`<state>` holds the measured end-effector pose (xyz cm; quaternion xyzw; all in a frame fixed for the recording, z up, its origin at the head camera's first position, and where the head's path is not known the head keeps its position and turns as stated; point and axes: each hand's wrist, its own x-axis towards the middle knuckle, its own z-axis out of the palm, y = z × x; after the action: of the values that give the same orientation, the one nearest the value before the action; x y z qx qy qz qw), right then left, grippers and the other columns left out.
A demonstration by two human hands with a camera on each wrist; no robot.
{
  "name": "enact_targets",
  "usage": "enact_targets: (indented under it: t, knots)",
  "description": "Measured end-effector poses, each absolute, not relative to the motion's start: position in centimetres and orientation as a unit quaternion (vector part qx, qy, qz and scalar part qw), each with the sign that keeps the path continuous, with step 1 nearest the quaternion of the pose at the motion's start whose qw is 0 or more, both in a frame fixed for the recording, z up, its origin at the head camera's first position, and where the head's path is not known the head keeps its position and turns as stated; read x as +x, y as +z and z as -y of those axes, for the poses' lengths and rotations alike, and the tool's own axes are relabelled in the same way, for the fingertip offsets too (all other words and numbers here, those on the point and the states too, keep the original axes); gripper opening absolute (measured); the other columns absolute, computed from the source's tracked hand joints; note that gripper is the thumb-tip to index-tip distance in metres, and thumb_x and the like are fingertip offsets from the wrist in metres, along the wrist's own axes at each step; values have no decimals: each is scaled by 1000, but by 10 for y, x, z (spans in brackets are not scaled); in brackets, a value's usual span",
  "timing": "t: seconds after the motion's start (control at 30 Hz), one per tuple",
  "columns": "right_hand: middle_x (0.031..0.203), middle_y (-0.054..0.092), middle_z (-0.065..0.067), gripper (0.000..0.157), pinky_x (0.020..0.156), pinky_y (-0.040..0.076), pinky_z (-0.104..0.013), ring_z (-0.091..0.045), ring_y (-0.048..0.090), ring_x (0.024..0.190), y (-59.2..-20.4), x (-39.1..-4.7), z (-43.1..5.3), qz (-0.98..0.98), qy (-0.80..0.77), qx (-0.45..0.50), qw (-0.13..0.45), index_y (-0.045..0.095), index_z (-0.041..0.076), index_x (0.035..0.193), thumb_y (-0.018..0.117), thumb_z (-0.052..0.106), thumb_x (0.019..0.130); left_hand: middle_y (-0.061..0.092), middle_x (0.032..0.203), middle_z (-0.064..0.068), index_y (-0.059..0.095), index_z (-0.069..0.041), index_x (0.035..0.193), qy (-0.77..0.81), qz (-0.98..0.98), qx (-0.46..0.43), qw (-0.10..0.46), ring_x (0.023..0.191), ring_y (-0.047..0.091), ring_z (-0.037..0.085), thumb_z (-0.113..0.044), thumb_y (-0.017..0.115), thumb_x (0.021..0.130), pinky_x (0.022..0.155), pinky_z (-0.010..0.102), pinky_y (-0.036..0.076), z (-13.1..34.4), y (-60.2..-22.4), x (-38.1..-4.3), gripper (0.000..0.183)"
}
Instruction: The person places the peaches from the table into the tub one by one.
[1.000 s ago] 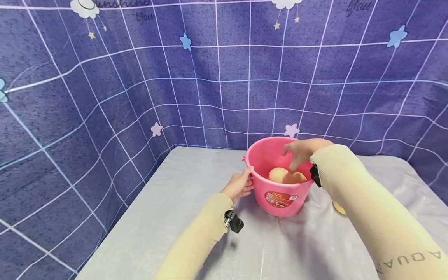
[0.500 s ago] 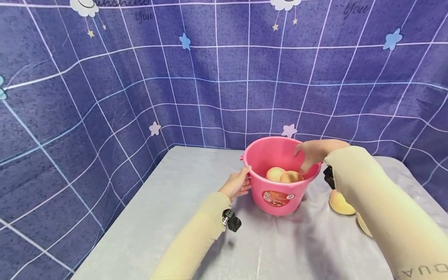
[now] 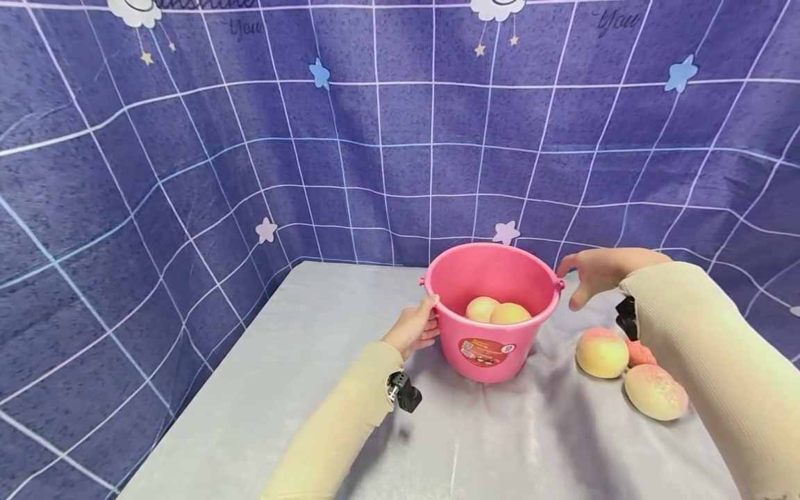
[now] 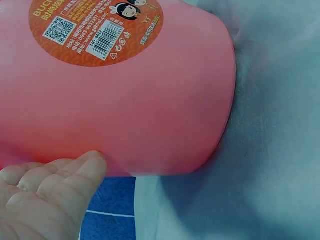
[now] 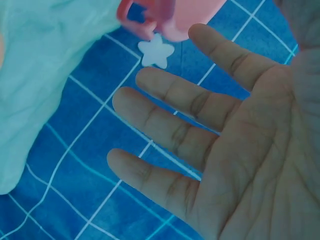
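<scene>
A pink bucket (image 3: 453, 340) stands upright on the table, a round orange label on its front. My left hand (image 3: 414, 328) holds its left rim, thumb at the edge and fingers against the outer wall. Inside lie two peach-like fruits, one pale (image 3: 480, 309) and one more orange (image 3: 511, 314). Just right of the bucket, my right hand (image 3: 606, 271) hovers above the table with nothing in it. The right wrist view shows its fingers (image 5: 165, 120) spread and slightly bent, with the bucket's handle lug beyond.
To the right on the grey cloth-covered table (image 3: 312, 361) sit a yellow-pink peach (image 3: 602, 353), a longer yellow-pink fruit (image 3: 656, 393) and a red bumpy thing (image 3: 639, 353) partly behind them. A blue grid-patterned curtain (image 3: 400, 173) hangs behind and at left.
My right hand has come out of the bucket and moved right, beyond its rim. The fruits on the right are now in view. My left hand keeps its hold on the rim.
</scene>
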<state>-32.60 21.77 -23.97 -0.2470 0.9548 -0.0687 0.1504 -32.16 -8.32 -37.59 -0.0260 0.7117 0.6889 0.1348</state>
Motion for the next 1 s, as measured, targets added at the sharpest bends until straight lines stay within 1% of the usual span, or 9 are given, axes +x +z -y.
enact_targets:
  t: [0.3, 0.53, 0.63, 0.7, 0.73, 0.8, 0.87, 0.93, 1.0]
  knots:
    - [83, 61, -11, 59, 78, 50, -49, -30, 59, 84, -251, -325, -241, -949, -93, -233, 192, 46, -17, 116, 75, 10, 73, 46, 135, 33, 40, 16, 135, 692, -709, -21, 137, 123, 49, 42, -45, 44, 93, 104, 50, 37, 86, -376, -322, 74]
    - [85, 62, -10, 59, 79, 50, -50, -32, 59, 86, -272, -321, -257, -949, -114, -212, 205, 45, -17, 116, 75, 8, 72, 46, 134, 33, 41, 15, 135, 687, -713, -15, 136, 122, 50, 41, -46, 44, 93, 103, 51, 38, 85, -377, -323, 74]
    - [91, 62, -17, 59, 82, 48, -53, -36, 58, 91, -283, -322, -260, -950, -119, -208, 201, 47, -15, 116, 76, 9, 71, 46, 135, 33, 41, 15, 135, 686, -715, -15, 136, 121, 50, 42, -46, 44, 93, 102, 51, 39, 85, -378, -323, 75]
    - [98, 60, -24, 59, 84, 46, -55, -41, 56, 97, -292, -322, -261, -951, -130, -201, 198, 48, -13, 117, 76, 10, 71, 46, 135, 33, 41, 15, 135, 686, -715, -15, 135, 121, 51, 42, -46, 44, 93, 102, 51, 39, 85, -378, -323, 74]
    - [98, 60, -25, 59, 85, 46, -55, -40, 56, 95, -296, -322, -262, -950, -134, -203, 195, 49, -13, 117, 76, 10, 71, 46, 134, 34, 41, 15, 135, 685, -715, -15, 135, 121, 51, 42, -46, 43, 93, 102, 51, 39, 85, -378, -322, 74]
    - [95, 60, -23, 58, 84, 47, -51, -36, 58, 90, -306, -323, -265, -950, -144, -208, 182, 49, -13, 116, 75, 9, 69, 46, 134, 34, 41, 15, 135, 684, -717, -15, 135, 120, 51, 42, -46, 43, 94, 102, 51, 39, 85, -378, -322, 74]
    - [89, 59, -19, 58, 78, 49, -44, -30, 58, 81, -316, -323, -267, -951, -150, -215, 165, 49, -13, 115, 74, 7, 67, 47, 134, 33, 42, 15, 135, 682, -718, -15, 135, 120, 52, 41, -45, 43, 94, 102, 50, 40, 85, -377, -321, 73]
    - [84, 57, -14, 58, 71, 48, -36, -23, 54, 74, -327, -324, -269, -953, -142, -229, 137, 49, -12, 114, 73, 7, 64, 48, 133, 33, 42, 15, 135, 680, -721, -14, 134, 120, 52, 41, -45, 43, 94, 101, 50, 40, 85, -377, -320, 73]
    - [85, 54, -15, 58, 67, 45, -32, -23, 50, 75, -337, -324, -270, -956, -136, -234, 111, 51, -10, 113, 72, 8, 62, 48, 133, 33, 42, 15, 134, 679, -722, -14, 134, 119, 53, 40, -45, 43, 93, 101, 50, 41, 85, -378, -320, 73]
